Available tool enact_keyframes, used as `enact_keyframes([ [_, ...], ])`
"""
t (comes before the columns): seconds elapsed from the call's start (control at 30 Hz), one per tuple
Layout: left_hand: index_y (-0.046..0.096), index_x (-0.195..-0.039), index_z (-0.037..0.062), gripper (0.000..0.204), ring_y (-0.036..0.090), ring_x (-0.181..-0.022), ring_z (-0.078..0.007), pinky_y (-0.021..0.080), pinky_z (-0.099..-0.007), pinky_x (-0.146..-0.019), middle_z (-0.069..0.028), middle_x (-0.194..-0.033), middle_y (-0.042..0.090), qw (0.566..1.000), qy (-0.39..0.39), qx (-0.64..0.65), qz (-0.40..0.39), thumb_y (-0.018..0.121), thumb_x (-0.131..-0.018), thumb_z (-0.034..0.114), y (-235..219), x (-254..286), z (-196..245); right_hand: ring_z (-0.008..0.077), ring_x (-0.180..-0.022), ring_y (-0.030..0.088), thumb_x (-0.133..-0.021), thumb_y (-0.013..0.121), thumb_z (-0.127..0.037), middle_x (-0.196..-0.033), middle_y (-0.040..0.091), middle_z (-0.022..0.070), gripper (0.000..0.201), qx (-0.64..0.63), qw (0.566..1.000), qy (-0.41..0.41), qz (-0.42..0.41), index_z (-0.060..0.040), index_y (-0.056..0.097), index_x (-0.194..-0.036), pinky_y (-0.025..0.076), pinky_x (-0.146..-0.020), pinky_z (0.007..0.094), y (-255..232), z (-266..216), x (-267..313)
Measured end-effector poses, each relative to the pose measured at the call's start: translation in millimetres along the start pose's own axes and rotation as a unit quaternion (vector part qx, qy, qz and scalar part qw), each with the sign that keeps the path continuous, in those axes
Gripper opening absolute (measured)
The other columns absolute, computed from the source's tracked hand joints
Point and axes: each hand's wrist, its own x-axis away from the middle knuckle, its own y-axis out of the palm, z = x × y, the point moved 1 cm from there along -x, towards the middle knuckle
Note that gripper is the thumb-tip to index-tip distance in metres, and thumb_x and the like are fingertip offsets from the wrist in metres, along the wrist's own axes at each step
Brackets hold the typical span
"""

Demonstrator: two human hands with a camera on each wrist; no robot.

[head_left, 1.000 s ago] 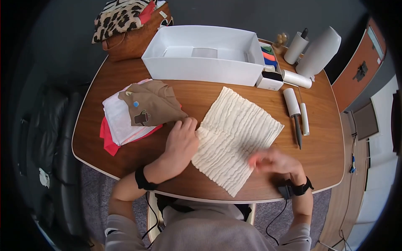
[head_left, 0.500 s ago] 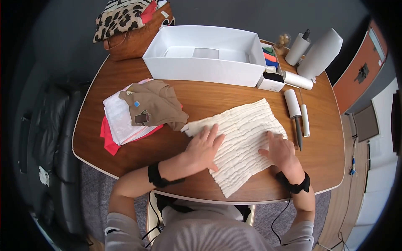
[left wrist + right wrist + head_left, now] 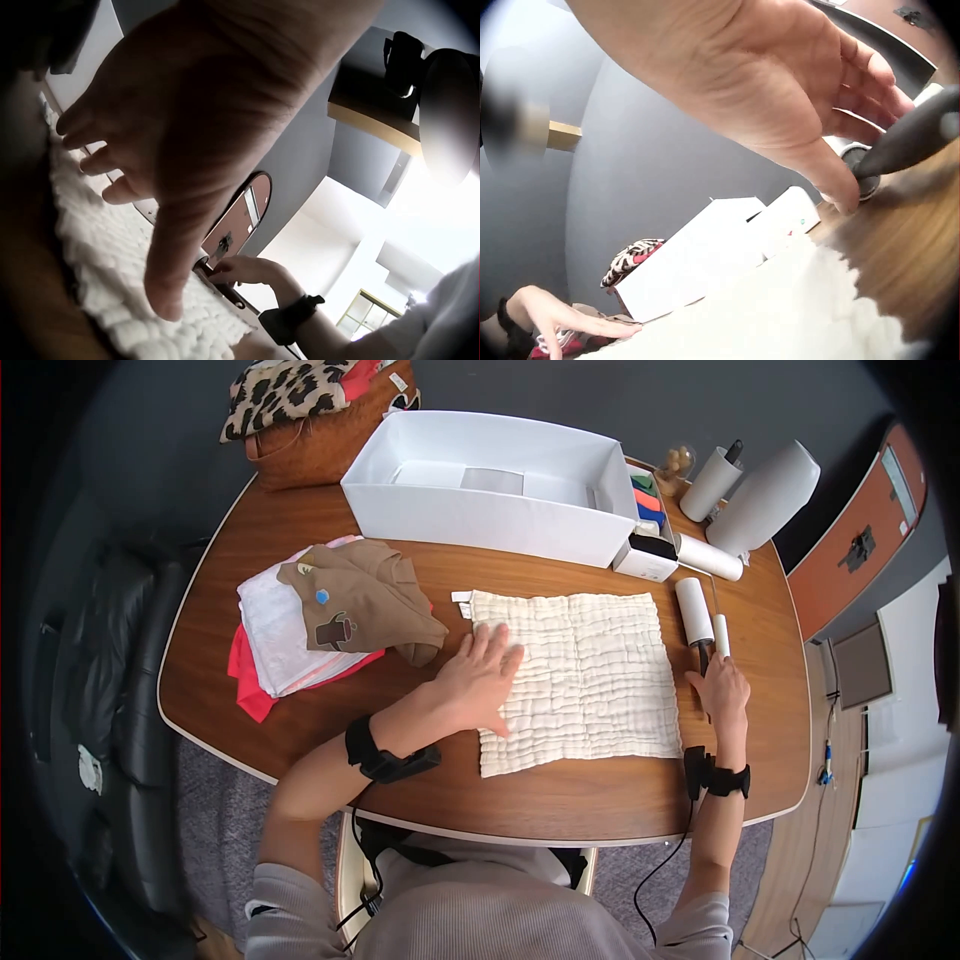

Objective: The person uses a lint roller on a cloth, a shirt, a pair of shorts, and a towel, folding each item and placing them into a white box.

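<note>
A cream crinkled cloth (image 3: 590, 680) lies spread on the wooden table, a white tag at its upper left corner. My left hand (image 3: 480, 680) rests with spread fingers on the cloth's left side; in the left wrist view its thumb (image 3: 166, 289) points down at the crinkled surface. To the right of the cloth lies a lint roller (image 3: 692, 612) with a white roll and a dark handle (image 3: 911, 139). My right hand (image 3: 722, 690) is over that handle, which passes between the parted thumb and fingers in the right wrist view.
Folded clothes (image 3: 280, 630), a brown shirt (image 3: 365, 600) on top, lie at left. Behind stand a white box (image 3: 490, 520), a small box of coloured cloths (image 3: 645, 555) and a brown bag (image 3: 320, 450). White rolls (image 3: 708, 556) and a white bottle-like container (image 3: 765, 500) are at right.
The cloth has turned and now lies squarer to me, flattened out. My right hand has left it and moved right to the lint roller's handle; my left hand stays on its left side.
</note>
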Motion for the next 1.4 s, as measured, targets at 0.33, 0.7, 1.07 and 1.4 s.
enact_keyframes([
  [0.33,0.027,-0.126,-0.0112,0.106,0.009,-0.129,-0.0431,0.017,-0.0471,-0.106,-0.0315,-0.137,0.007,0.994,0.073,-0.002,0.086,0.078,-0.052,0.046,0.4,-0.2,-8.3,0.0331,-0.062,0.060,-0.085,0.046,-0.018,-0.067,0.058,0.0184,0.019,-0.223,0.972,0.075,-0.003,-0.0013,0.045,-0.094,0.046,-0.051,0.0407,0.3,14.4,-11.6],
  [0.7,0.016,-0.132,-0.0090,0.116,0.005,-0.126,-0.0508,0.014,-0.0531,-0.104,-0.0347,-0.136,0.006,1.000,-0.020,0.018,-0.009,0.078,-0.051,0.046,3.5,-15.5,-12.6,0.0428,-0.063,0.055,-0.087,0.047,-0.019,-0.063,0.055,0.0279,0.026,-0.304,0.928,-0.184,-0.115,0.0037,0.044,-0.098,0.044,-0.055,0.0478,-24.8,-93.2,67.9],
  [1.07,0.016,-0.131,-0.0120,0.124,0.008,-0.124,-0.0550,0.012,-0.0681,-0.094,-0.0403,-0.133,0.005,0.997,-0.055,-0.053,-0.023,0.077,-0.046,0.055,8.0,-10.9,1.0,0.0383,-0.062,0.059,-0.086,0.041,-0.020,-0.066,0.059,0.0237,0.038,-0.118,0.983,-0.119,-0.081,0.0100,0.041,-0.110,0.048,-0.058,0.0457,3.6,-78.6,42.9],
  [1.4,0.017,-0.130,-0.0131,0.125,0.011,-0.123,-0.0543,0.013,-0.0683,-0.093,-0.0417,-0.132,0.007,0.995,-0.061,-0.076,-0.031,0.076,-0.045,0.056,7.7,-12.1,3.2,0.0417,-0.070,0.059,-0.087,0.038,-0.021,-0.074,0.059,0.0267,0.029,-0.094,0.995,0.013,-0.040,0.0055,0.042,-0.098,0.049,-0.062,0.0467,37.3,-13.7,7.8],
])
